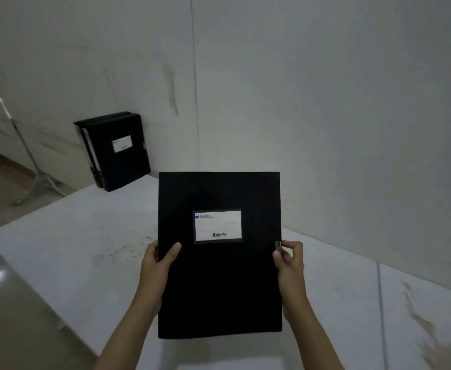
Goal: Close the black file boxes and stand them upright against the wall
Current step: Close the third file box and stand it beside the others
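Note:
A black file box (219, 284) with a white label on its cover fills the middle of the view, held above the white table (80, 236). My left hand (157, 260) grips its left edge, thumb on the cover. My right hand (289, 259) pinches the right edge at the small metal clasp. The box looks closed. Two other black file boxes (117, 153) stand upright side by side at the table's far left corner, leaning against the wall (325, 116).
A metal tripod stand (32, 166) rises from the glossy floor (8, 303) left of the table. The wall runs along the table's far and right side.

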Demonstrator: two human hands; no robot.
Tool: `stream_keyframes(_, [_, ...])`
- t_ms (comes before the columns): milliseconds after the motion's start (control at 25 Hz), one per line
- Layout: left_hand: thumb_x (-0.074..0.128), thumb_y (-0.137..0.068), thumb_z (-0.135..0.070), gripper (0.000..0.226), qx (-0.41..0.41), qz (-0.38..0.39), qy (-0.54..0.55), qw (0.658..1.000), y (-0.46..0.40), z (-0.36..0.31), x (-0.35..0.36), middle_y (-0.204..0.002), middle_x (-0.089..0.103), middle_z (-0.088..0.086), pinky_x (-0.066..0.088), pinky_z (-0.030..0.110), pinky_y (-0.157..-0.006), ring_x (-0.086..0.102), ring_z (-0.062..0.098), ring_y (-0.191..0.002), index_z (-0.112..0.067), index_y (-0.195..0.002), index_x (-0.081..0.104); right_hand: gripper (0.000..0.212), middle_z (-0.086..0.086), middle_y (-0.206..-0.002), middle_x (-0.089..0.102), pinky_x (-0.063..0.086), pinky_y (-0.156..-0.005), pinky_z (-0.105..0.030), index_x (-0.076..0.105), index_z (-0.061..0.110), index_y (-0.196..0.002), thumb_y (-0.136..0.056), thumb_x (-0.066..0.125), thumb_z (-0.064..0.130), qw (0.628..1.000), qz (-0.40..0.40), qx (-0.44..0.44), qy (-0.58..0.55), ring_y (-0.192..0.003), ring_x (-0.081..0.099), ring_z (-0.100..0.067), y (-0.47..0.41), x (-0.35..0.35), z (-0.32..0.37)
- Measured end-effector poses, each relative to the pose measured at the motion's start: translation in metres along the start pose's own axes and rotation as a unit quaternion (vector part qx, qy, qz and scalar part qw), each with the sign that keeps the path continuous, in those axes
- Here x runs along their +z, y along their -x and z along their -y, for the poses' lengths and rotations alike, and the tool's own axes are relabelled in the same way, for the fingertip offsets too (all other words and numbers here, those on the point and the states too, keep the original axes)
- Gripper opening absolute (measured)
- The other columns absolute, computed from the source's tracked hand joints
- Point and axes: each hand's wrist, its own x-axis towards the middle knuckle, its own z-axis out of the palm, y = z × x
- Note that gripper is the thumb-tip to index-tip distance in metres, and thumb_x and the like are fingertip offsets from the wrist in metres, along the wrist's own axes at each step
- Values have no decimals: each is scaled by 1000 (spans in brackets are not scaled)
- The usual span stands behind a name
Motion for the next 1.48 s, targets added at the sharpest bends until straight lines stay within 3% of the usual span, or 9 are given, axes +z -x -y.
stream_keyframes(160, [63, -82, -30, 45, -1, 4, 4, 1000, -21, -10, -30, -122, 59, 6, 51, 29, -73, 61, 20, -102, -19, -123, 47, 10, -12, -113, 61, 52, -76, -33, 42, 25, -98, -98, 38, 16, 1000, 10, -6, -3, -101, 60, -26, -14, 37, -5])
stream_keyframes(280, [63, -81, -32, 51, 9, 18, 8, 1000, -41, -22, -37, -126, 57, 5, 51, 34, -85, 58, 24, -110, -20, -128, 45, 8, -11, -117, 61, 49, -89, -45, 43, 24, -100, -98, 38, 18, 1000, 19, -4, -13, -105, 59, -28, -34, 51, -6])
stream_keyframes(440, [59, -82, -37, 52, 45, 0, 23, 999, -76, -46, -49, -127, 56, 3, 47, 38, -96, 55, 24, -116, -22, -129, 45, 11, -5, -116, 59, 49, -78, -32, 42, 25, -106, -98, 37, 20, 998, 55, -22, 2, -104, 58, -22, -55, 73, -3])
stream_keyframes(680, [58, -86, -20, 46, 114, -62, 42, 991, -121, -62, -80, -126, 50, 0, 49, 30, -84, 57, 16, -107, -17, -129, 41, 17, -7, -124, 55, 47, -82, -28, 40, 25, -111, -97, 39, 15, 986, 128, -25, 103, -103, 56, -17, -93, 133, -7])
stream_keyframes(880, [58, -86, -17, 49, 166, -91, 23, 982, -191, -75, -125, -126, 47, -2, 45, 34, -95, 53, 16, -111, -16, -130, 36, 47, -6, -144, 36, 41, -99, -33, 32, 24, -139, -94, 45, 16, 971, 155, -17, 180, -125, 41, -19, -147, 229, -1])
stream_keyframes(1120, [58, -86, -9, 48, 190, -89, 8, 978, -281, -105, -186, -122, 43, 0, 41, 14, -78, 51, 0, -98, -12, -127, 32, 70, -5, -156, 10, 35, -108, -55, 8, 43, -142, -92, 50, 17, 981, 141, -39, 125, -138, 27, -34, -183, 375, 37])
stream_keyframes(1240, [60, -84, -9, 45, 196, -77, -2, 978, -330, -118, -210, -125, 43, 4, 43, 22, -87, 51, 10, -106, -19, -117, 32, 79, -2, -156, 1, 32, -105, -33, 5, 46, -142, -90, 51, 7, 965, 153, -157, 145, -140, 21, -28, -187, 445, 63])
stream_keyframes(1360, [63, -83, -8, 46, 208, -65, -39, 975, -377, -123, -224, -125, 41, 5, 45, 36, -98, 47, 19, -117, -23, -112, 30, 76, -3, -158, -8, 32, -102, -31, 13, 52, -139, -90, 49, 6, 935, 227, -202, 183, -141, 12, -20, -193, 508, 73])
stream_keyframes(1480, [63, -82, -8, 47, 207, -69, -65, 974, -414, -125, -227, -116, 40, 4, 46, 38, -96, 48, 21, -111, -20, -109, 27, 66, -7, -159, -7, 19, -97, -23, 19, 46, -140, -92, 50, 13, 910, 278, -203, 232, -143, 4, -19, -208, 553, 70])
